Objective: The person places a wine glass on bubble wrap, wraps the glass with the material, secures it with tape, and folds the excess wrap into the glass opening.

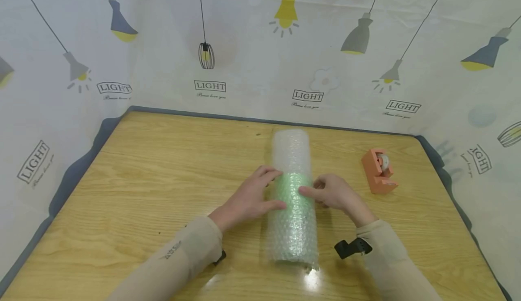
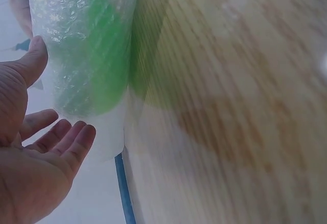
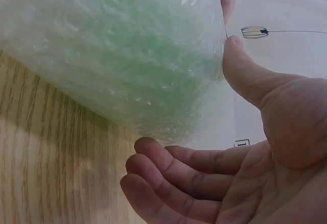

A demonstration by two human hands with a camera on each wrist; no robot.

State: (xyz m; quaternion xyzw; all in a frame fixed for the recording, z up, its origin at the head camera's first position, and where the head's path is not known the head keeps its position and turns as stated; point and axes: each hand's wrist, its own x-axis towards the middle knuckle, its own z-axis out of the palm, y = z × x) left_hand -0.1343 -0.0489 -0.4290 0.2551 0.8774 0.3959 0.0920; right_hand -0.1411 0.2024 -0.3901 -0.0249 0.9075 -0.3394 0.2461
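A long roll of bubble wrap (image 1: 294, 235) lies on the wooden table, pointing away from me. Something green (image 2: 108, 55) shows through its middle; the layers blur what kind of thing it is. My left hand (image 1: 248, 197) is at the roll's left side, thumb and fingertips spread against the wrap. On the right side, my right hand (image 1: 335, 195) rests its thumb on top of the wrap. The right wrist view has that hand's loosely bent fingers (image 3: 148, 152) low beside the roll (image 3: 117, 55).
An orange tape dispenser (image 1: 376, 174) with a roll of tape stands on the table (image 1: 163, 156), right of the bubble wrap. Beyond the table's far edge hangs a white cloth (image 1: 252, 34) printed with lamps. Black straps (image 1: 352, 248) are on both wrists.
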